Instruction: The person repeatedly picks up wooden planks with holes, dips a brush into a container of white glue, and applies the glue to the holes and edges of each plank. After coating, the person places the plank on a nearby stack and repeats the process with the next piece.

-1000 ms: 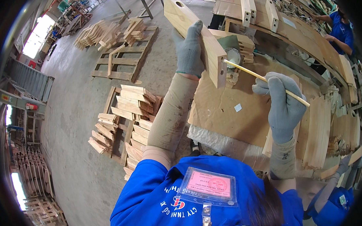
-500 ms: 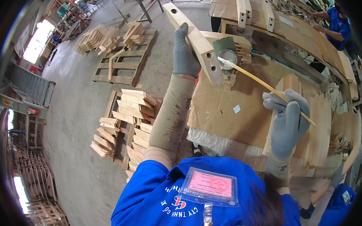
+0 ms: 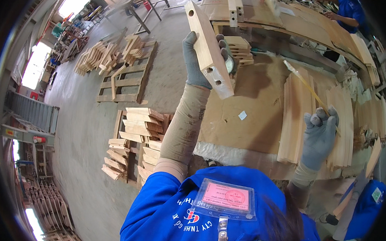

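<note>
Left hand, grey-gloved, is gripping a long wooden block from its left side, fingers wrapping round behind; the block is being held up off the tabletop, tilted, far end pointing up-left, near end with two drilled holes facing the camera. Something small and greenish is showing just behind the block by the fingertips, too hidden to tell what.

Right hand, also grey-gloved, is closing around a thin yellowish stick; the stick is running up-left from the fist, its tip hanging over the brown cardboard-covered tabletop, well apart from the block. The fist is sitting over a stack of flat wooden slats lying on the tabletop, more slats to its right.

A small pile of short wood pieces is lying just right of the block. On the floor to the left, stacked boards and a pallet. Another person in blue is standing at the far side.
</note>
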Tool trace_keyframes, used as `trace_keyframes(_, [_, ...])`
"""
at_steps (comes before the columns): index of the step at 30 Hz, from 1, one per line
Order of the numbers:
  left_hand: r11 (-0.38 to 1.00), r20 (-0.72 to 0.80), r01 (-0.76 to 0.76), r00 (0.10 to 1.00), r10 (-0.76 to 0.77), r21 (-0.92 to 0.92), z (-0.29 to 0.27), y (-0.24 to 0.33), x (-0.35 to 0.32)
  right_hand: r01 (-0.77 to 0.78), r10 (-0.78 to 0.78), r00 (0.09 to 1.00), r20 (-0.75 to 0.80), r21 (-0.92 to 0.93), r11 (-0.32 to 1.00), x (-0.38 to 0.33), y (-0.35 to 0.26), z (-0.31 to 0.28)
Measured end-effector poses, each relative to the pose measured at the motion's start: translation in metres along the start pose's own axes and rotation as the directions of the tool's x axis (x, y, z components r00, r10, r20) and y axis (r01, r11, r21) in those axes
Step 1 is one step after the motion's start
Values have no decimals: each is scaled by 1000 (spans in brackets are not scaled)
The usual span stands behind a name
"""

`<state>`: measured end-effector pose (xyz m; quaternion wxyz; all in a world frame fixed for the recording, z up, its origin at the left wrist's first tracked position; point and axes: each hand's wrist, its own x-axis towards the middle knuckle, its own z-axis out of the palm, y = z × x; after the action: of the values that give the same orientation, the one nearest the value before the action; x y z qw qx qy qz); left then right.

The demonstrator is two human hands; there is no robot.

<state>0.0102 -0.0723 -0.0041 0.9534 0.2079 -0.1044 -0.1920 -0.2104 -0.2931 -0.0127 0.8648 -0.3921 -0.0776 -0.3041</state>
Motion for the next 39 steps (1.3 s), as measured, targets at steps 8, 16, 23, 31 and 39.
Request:
trace_keyframes(8, [961, 29, 9, 999, -17, 276, 25, -50, 49, 102, -314, 945, -90, -832, 545, -1, -20, -60])
trace_keyframes(16, [666, 140, 70, 956, -256, 742, 46, -96, 171, 78, -280, 960, 33, -986, 150, 4, 1, -137])
trace_keyframes(23, [41, 200, -200, 980, -2, 979, 15, -113, 351, 14, -233, 972, 27, -998, -55, 19, 14, -175])
trace_keyframes(31, [-43, -23, 22, 1000, -12, 999, -16, -145, 468, -174, -32, 985, -171, -968, -180, 12, 27, -212])
trace_keyframes(39, [30, 605, -650, 722, 336, 759, 17, -211, 329, -311, -125, 946, -298, -945, -100, 0, 45, -217])
